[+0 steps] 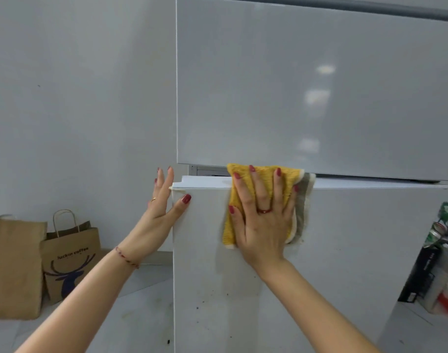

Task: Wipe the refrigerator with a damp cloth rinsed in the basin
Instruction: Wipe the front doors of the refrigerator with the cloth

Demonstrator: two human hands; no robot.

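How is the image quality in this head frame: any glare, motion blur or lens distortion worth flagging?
Head view: soft glare patches sit on the glossy upper door; the yellow cloth under the right hand smears slightly at its left edge; the cans at the right border are blurred; wide-angle bending bows the fridge edges; lighting is even and flat, and the left hand is sharp.

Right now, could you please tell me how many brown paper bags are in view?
2. A plain paper bag stands on the floor at the far left; the printed deer-logo bag stands just right of it, beside the wall. Others may be hidden behind the refrigerator.
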